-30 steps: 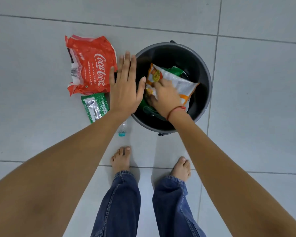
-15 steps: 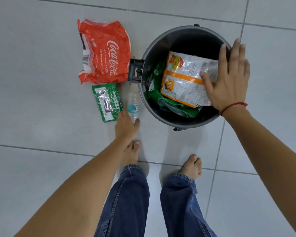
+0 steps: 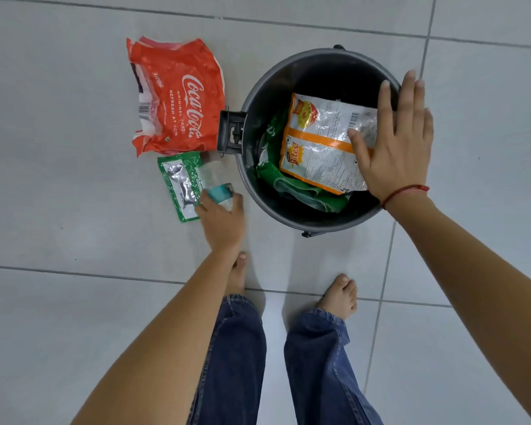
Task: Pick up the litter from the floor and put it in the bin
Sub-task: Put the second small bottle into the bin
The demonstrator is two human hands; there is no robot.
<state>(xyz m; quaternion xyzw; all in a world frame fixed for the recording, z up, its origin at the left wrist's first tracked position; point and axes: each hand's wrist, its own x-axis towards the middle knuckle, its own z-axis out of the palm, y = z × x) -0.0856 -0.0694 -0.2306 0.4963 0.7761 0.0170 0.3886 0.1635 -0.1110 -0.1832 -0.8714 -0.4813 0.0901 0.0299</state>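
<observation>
A dark grey round bin (image 3: 249, 154) stands on the tiled floor and holds a silver and orange snack bag (image 3: 319, 139) on top of a green wrapper (image 3: 301, 191). My right hand (image 3: 396, 142) hovers flat over the bin's right rim, fingers spread, holding nothing. Left of the bin, my left hand (image 3: 221, 219) is closed around the lower end of a small clear plastic bottle (image 3: 216, 180) with a teal label. The bottle lies partly over a green sachet (image 3: 181, 185). A red Coca-Cola wrapper (image 3: 175, 96) lies above the sachet.
The bin's black handle clip (image 3: 230, 133) sticks out to the left, close to the red wrapper. My bare feet (image 3: 339, 296) and jeans legs stand just below the bin. Grey floor tiles surround everything.
My left hand reached forward from near my foot and closed on the small bottle, which now tilts over the green sachet. My right hand stayed open above the bin.
</observation>
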